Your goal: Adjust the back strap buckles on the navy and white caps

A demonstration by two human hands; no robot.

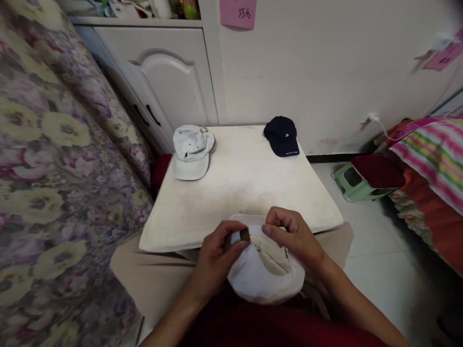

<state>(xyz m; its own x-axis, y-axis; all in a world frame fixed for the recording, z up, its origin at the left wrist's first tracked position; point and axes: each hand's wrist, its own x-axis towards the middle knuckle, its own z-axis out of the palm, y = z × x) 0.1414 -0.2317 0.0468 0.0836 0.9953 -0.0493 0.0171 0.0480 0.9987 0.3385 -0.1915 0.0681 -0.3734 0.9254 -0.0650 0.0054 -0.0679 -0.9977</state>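
Note:
A white baseball cap (253, 277) rests at my lap by the near table edge, its back opening turned up toward me. My left hand (219, 250) pinches the cap's back strap at a small dark metal buckle (245, 234). On the other side of the opening, my right hand (292, 233) has thumb and forefinger closed on the strap. Whether the strap runs through the buckle I cannot tell. Farther back on the table stand a light grey-white cap (190, 149) at the left, with part of another cap behind it, and a navy cap (282, 136) at the right.
The white table (231, 178) reaches back to the wall and a white cabinet (162, 72). A floral curtain (65, 193) hangs close on the left. To the right are a green stool (349, 183) with a dark red top and a bed with a striped cover (434, 154).

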